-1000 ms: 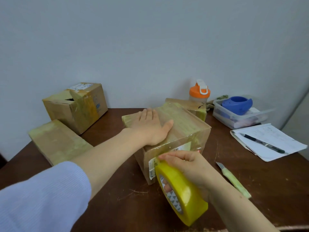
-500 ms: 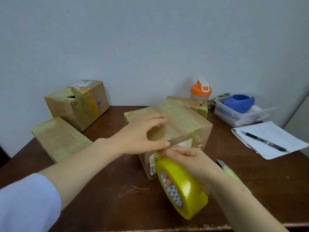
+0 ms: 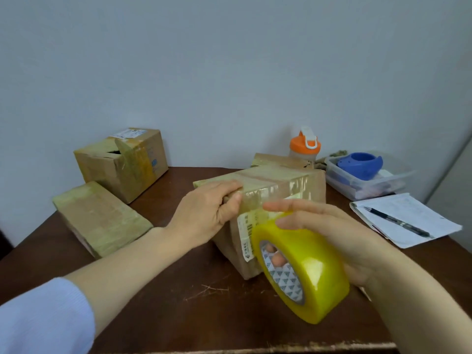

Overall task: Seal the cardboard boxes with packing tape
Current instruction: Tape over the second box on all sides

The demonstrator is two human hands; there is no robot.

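A taped cardboard box (image 3: 281, 183) stands mid-table. My left hand (image 3: 209, 210) has its fingers curled over the box's near top edge, and its thumb pinches a clear tape strip (image 3: 255, 204) against the front face. My right hand (image 3: 332, 233) grips a yellow packing tape roll (image 3: 309, 267) just in front of the box. Its fingers pass through the core and its index finger lies straight over the top. The strip runs from the roll to the box edge.
A cube-shaped box (image 3: 122, 162) with a gap in its top and a flat box (image 3: 102, 218) sit at left, and another box (image 3: 281, 160) lies behind. An orange-capped bottle (image 3: 305, 146), a plastic tub (image 3: 365, 186) holding a blue dispenser (image 3: 360, 164), and paper (image 3: 413, 215) with a pen (image 3: 398, 222) are at right.
My left hand came off the box top and slid to the near top edge, where it now pinches the tape. My right hand pulled the roll down and toward me, drawing out tape.
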